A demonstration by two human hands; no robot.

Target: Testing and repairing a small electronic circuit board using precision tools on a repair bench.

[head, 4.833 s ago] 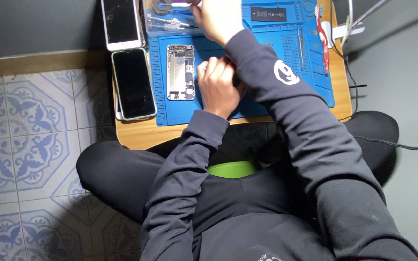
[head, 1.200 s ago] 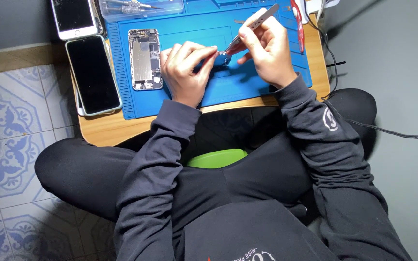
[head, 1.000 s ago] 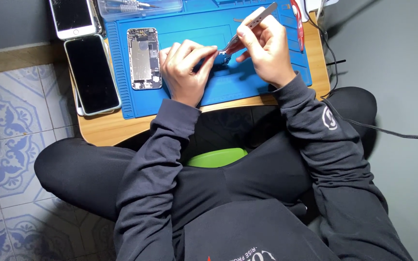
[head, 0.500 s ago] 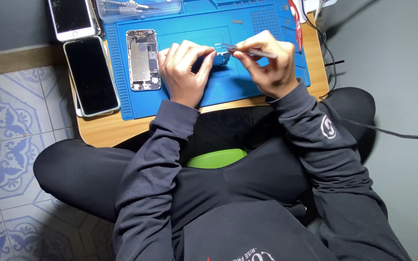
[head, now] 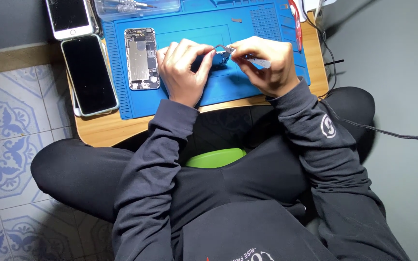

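A small dark phone part sat over the blue mat, pinched by the left hand; the right hand gripped tweezers touching it. An opened phone lay just beside, on the table.

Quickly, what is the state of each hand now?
Left hand: closed on a small dark phone part, on the blue mat.
Right hand: closed on metal tweezers.
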